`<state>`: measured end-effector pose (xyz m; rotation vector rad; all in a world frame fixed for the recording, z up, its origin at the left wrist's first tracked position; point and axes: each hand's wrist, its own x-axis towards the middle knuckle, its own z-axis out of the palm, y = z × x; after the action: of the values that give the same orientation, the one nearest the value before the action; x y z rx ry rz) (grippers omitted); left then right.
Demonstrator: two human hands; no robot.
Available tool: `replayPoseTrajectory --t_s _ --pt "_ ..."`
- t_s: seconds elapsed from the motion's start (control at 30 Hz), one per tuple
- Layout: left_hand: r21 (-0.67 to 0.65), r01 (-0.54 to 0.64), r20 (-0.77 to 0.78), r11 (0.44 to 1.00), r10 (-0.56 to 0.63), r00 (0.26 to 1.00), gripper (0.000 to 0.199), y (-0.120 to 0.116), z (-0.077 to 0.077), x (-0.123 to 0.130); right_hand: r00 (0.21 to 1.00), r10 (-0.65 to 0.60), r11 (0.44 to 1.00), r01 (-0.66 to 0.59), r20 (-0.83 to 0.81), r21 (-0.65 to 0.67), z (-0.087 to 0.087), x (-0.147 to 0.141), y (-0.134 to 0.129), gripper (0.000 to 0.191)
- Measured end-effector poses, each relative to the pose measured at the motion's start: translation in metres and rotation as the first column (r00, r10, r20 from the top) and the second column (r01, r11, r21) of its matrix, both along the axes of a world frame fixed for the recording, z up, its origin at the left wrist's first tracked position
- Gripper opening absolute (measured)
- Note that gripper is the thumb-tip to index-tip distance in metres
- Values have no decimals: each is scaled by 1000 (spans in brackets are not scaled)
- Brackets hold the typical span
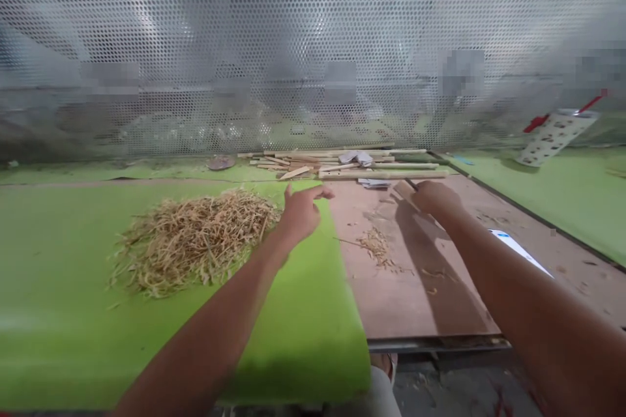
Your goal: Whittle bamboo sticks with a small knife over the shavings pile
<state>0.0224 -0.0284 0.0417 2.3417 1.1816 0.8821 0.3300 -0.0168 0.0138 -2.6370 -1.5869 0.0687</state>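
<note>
My left hand point(300, 212) hovers over the right part of the green mat, beside a heap of thin dried strands point(195, 241). Its thumb and index finger are apart, and I see nothing held between them. Over the bare board, my right hand point(437, 199) is closed on a pale flat piece point(405, 192) that looks like wood. A narrow dark edge shows at the fingers there; I cannot tell whether it belongs to the same piece. Between the hands, a small pile of short strand bits point(376, 247) lies on the board.
A perforated metal screen point(293, 58) stands along the back. Before it lie several bamboo sticks point(323, 161) and folded papers point(374, 183). A phone point(521, 251) lies by my right forearm. A tumbler with a straw point(555, 137) stands at far right. The green mat point(313, 339) covers the left side.
</note>
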Motion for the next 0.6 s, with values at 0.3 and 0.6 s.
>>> replayPoseTrajectory --t_s 0.3,0.6 --pt "-77 -79 -3 994 79 997 27 6 -10 -8 867 497 863 -489 35 -127 10 -47 -18 38" --pt "-127 -56 -189 990 31 982 27 2 -14 -4 889 445 895 -446 104 -12 29 -68 5 28"
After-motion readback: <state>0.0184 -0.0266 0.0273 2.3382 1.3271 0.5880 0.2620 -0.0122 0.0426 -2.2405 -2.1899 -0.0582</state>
